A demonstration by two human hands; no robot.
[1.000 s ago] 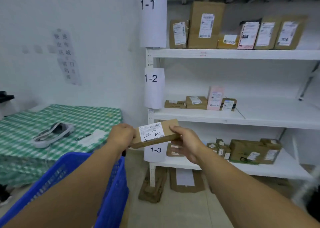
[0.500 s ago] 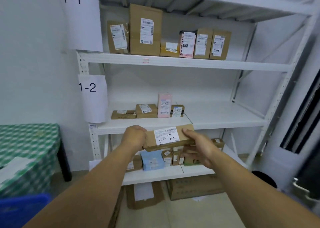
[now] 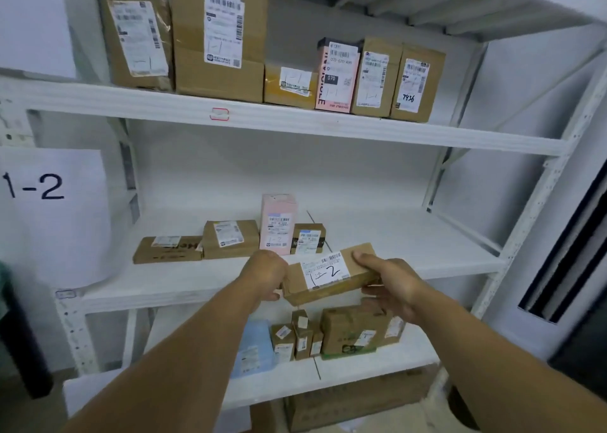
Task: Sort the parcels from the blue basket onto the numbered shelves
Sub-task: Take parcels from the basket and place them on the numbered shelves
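Parcel (image 3: pixel 330 273) marked 1-2, centre of frame, clasped at both short ends by the left grip (image 3: pixel 264 273) and right grip (image 3: pixel 391 285). Its long axis runs left-right, parallel to the middle shelf (image 3: pixel 427 252) edge directly behind it.

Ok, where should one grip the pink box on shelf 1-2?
Likely the upper half of the pink box, from the front, across its left and right sides: it stands upright and rises above the brown parcel and small box flanking it.
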